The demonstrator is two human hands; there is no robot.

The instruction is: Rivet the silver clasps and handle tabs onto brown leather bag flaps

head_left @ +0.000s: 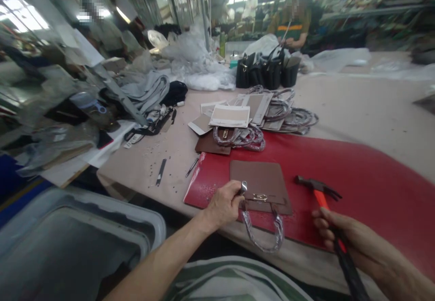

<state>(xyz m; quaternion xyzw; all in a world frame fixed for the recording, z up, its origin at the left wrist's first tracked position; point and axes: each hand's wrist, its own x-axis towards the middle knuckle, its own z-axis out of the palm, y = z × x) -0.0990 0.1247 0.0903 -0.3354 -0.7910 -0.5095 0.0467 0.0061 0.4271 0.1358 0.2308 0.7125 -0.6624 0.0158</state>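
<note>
A brown bag panel (258,176) with a metal clasp (260,197) lies flat on a red mat (340,156). Its handle (263,246), wrapped in clear plastic, hangs toward me over the table edge. My left hand (224,203) is closed round a short metal punch (243,187), held upright at the panel's left side near one handle end. Whether the punch tip touches the panel is hidden by my fingers. To the right, my right hand (335,228) grips a claw hammer (317,188) by its orange and black handle, its head raised beside the panel.
Behind the mat lies a pile of similar panels (229,116) with wrapped handles (295,117). Several black bags (263,70) stand farther back. A flat blade-like tool (161,172) and a pen (192,167) lie left. A grey plastic bin (152,215) stands below the table edge.
</note>
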